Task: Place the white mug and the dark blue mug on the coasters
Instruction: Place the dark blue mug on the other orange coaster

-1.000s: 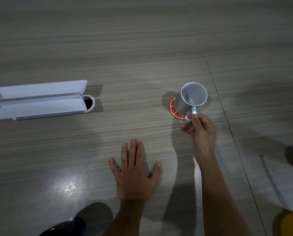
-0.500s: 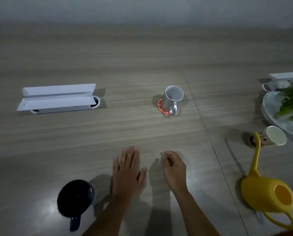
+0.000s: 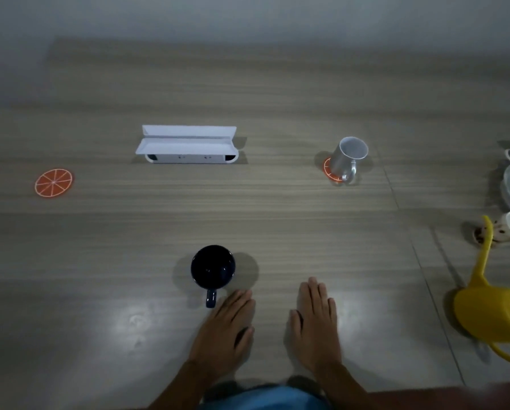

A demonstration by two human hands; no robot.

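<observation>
Bare forearms, blue garment (image 3: 265,399) below

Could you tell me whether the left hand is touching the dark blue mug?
Apart: the head view shows bare table between the left hand and the mug handle.

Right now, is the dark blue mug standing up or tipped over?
Standing up. The dark blue mug shows its round open mouth facing upward, base on the table, handle pointing toward the person.

Glossy dark blue ceramic mug (image 3: 213,267); white ceramic mug (image 3: 348,157); orange round coaster (image 3: 53,183) with white citrus-segment lines; yellow plastic watering can (image 3: 490,312); grey-brown wood-grain table (image 3: 100,261).
</observation>
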